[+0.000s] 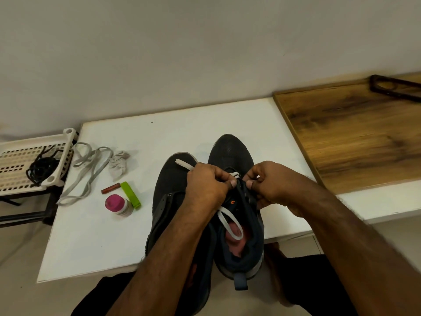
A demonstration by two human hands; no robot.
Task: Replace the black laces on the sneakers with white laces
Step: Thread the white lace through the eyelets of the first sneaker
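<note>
Two sneakers sit mid-bench; I see my left hand [206, 185] and right hand [271, 185] pinching the white lace [230, 221] at the right sneaker's [237, 224] lower eyelets. Left sneaker [169, 197] unlaced; spare lace [86, 169] waits near the left edge.

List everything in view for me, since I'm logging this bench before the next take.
sneakers: 2, black, side by side on the white table, toes away from the person
white lace: 1, part threaded in the right-hand sneaker, a loop over its opening
spare lace: 1, pale grey-white, loose on the table's left
black laces: a bundle, count unclear, in the basket
basket: 1, white, perforated, left of the table
crumpled tissue: 1, greyish, beside the spare lace
bottle: 1, pink cap, on the table
green object: 1, beside the bottle
brown stick: 1, small
white table: 1
wooden board: 1, right
left hand: pinches the lace
right hand: grips the sneaker's eyelet edge
</note>
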